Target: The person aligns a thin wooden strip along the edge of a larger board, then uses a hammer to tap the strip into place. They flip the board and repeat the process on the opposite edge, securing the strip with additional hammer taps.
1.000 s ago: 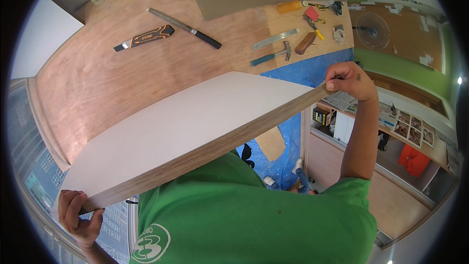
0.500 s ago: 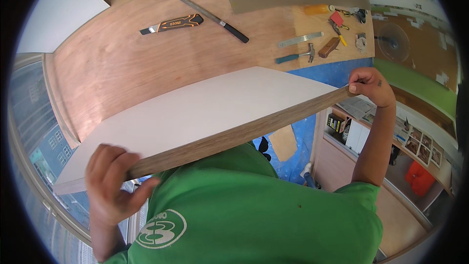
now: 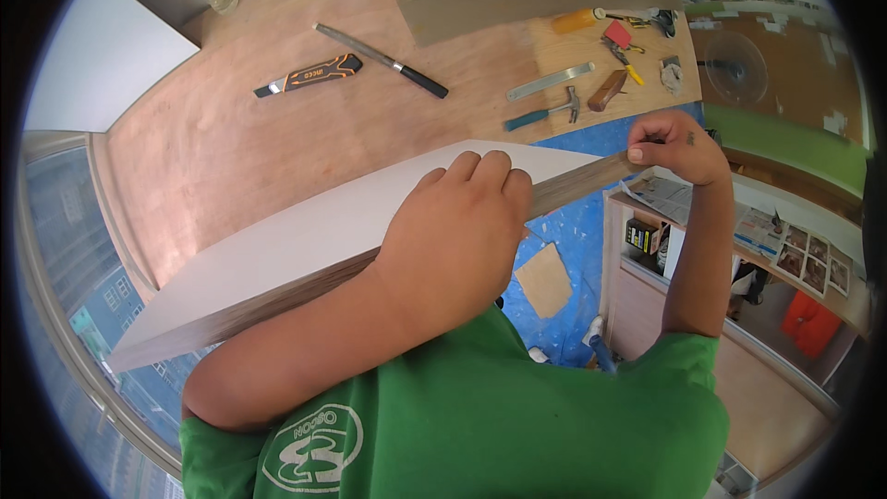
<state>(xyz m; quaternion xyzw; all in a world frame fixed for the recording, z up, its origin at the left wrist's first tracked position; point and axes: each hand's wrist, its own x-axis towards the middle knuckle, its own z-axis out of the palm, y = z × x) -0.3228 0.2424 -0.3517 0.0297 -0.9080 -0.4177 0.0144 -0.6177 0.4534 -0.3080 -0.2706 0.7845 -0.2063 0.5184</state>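
Observation:
A white board (image 3: 305,217) lies slantwise in front of me, its near edge covered by a brown wood-grain edge strip (image 3: 577,183). My left hand (image 3: 462,226) is closed over this edge right of its middle, the fingers curled onto the white face. The thumb is hidden. At the right end, my right hand (image 3: 682,148) pinches the strip by the board's corner between thumb and bent fingers. My left forearm crosses low over the near edge and hides part of it.
On the wooden table (image 3: 212,148) beyond lie a utility knife (image 3: 309,75), a file (image 3: 379,59), a metal ruler (image 3: 552,80), a claw hammer (image 3: 545,112) and a wooden hand plane (image 3: 607,91). A long brown sheet (image 3: 527,2) sits farther back. Blue sheeting (image 3: 573,249) covers the floor.
My left hand has slid from the left part of the board's edge to right of its middle and closed over it. My right hand keeps its pinch at the right end.

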